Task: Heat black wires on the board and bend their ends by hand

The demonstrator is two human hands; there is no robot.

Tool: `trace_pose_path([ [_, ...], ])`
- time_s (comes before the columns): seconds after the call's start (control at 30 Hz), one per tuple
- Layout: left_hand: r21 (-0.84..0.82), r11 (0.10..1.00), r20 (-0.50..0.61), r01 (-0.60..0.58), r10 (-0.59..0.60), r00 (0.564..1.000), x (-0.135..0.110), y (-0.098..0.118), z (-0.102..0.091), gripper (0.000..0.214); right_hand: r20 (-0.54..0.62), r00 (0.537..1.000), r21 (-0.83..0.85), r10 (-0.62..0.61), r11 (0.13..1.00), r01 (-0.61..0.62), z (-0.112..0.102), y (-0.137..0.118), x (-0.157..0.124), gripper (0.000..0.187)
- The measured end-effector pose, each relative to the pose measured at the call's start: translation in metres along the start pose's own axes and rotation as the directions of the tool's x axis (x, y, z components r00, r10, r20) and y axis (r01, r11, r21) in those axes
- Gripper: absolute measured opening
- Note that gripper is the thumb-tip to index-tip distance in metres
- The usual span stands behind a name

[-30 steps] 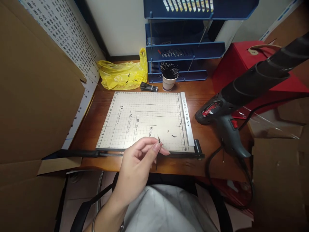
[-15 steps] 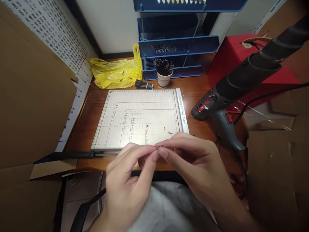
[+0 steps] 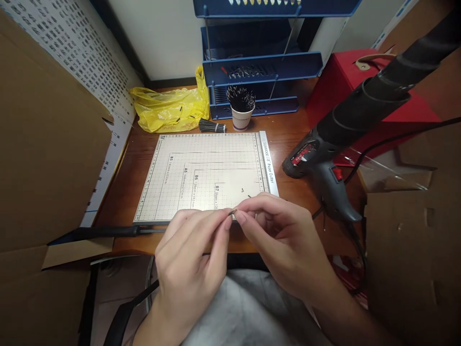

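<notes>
My left hand (image 3: pixel 194 259) is closed, thumb and index finger pinching a tiny dark piece that looks like a short bit of wire (image 3: pixel 232 212). The closed fingertips of my right hand (image 3: pixel 284 240) meet its other end, which has a small coppery tip. Most of the piece is hidden by the fingers. Both hands are over the near edge of a gridded paper cutter board (image 3: pixel 180 187). Beyond my right fingertips, a small dark scrap (image 3: pixel 242 190) lies on the board, with another partly behind my right hand.
A heat gun (image 3: pixel 324 154) stands at the right, before a red box (image 3: pixel 363 77). At the back are a paper cup of black wires (image 3: pixel 243 118), a tied wire bundle (image 3: pixel 212 126), a yellow bag (image 3: pixel 169 110) and a blue rack (image 3: pixel 262 69). The cutter's black handle (image 3: pixel 108 231) points left.
My fingertips have parted slightly and the dark piece between them shows more. My right hand has risen a little and covers part of one scrap. The whole view has shifted slightly.
</notes>
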State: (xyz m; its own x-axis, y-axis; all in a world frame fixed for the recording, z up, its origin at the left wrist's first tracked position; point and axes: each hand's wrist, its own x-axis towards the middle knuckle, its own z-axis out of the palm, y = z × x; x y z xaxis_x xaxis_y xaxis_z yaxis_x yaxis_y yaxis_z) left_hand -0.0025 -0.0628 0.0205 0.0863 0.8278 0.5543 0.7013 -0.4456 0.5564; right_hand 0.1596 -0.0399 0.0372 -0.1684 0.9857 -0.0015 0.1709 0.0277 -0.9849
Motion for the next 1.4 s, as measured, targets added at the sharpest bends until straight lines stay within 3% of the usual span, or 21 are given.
trace_pose_path([
  [0.13,0.043,0.998,0.02,-0.047,0.046,0.999,0.0,-0.002,-0.001,0.025,0.01,1.0,-0.05,-0.001,0.999,0.002,0.004,0.003,0.0,0.011],
  [0.27,0.037,0.999,0.026,-0.03,0.029,0.999,-0.001,-0.003,0.0,0.02,0.035,0.999,0.065,0.041,0.997,-0.044,0.01,0.005,0.001,0.012],
  [0.4,-0.096,0.987,0.048,0.132,-0.128,0.991,-0.001,0.001,-0.001,0.018,0.057,0.996,0.185,0.063,0.98,-0.073,0.014,0.007,0.001,0.015],
  [0.53,-0.267,0.901,0.112,0.343,-0.325,0.939,-0.001,0.007,-0.004,0.017,0.06,0.998,0.244,0.013,0.969,-0.027,0.017,0.01,-0.001,0.015],
  [0.67,-0.472,0.696,0.275,0.54,-0.466,0.841,-0.002,0.005,-0.008,0.018,0.078,0.997,0.311,-0.006,0.95,-0.018,0.019,0.011,-0.001,0.013],
  [0.77,-0.599,0.492,0.404,0.632,-0.496,0.769,-0.002,0.0,-0.007,0.024,0.157,0.987,0.435,0.022,0.896,-0.089,0.019,0.007,0.001,0.013],
  [0.9,-0.698,0.147,0.582,0.701,-0.452,0.676,0.001,-0.006,-0.004,0.03,0.288,0.95,0.585,0.124,0.762,-0.277,0.017,0.0,0.006,0.016],
  [1.0,-0.665,-0.164,0.725,0.729,-0.378,0.576,0.003,-0.007,-0.001,0.033,0.331,0.928,0.594,0.17,0.727,-0.345,0.015,0.0,0.011,0.023],
  [1.07,-0.63,-0.272,0.77,0.728,-0.34,0.54,0.003,-0.007,0.001,0.036,0.349,0.921,0.594,0.171,0.721,-0.358,0.014,0.002,0.013,0.027],
  [1.13,-0.654,-0.216,0.742,0.725,-0.375,0.557,0.001,-0.008,0.002,0.034,0.345,0.924,0.599,0.165,0.719,-0.352,0.013,0.004,0.014,0.026],
  [1.27,-0.685,0.188,0.569,0.704,-0.465,0.678,-0.005,-0.011,0.002,0.027,0.337,0.932,0.604,0.136,0.728,-0.324,0.011,0.006,0.016,0.019],
  [1.4,-0.63,0.423,0.48,0.651,-0.447,0.755,-0.005,-0.015,0.001,0.027,0.328,0.941,0.56,0.083,0.785,-0.265,0.006,0.007,0.018,0.016],
])
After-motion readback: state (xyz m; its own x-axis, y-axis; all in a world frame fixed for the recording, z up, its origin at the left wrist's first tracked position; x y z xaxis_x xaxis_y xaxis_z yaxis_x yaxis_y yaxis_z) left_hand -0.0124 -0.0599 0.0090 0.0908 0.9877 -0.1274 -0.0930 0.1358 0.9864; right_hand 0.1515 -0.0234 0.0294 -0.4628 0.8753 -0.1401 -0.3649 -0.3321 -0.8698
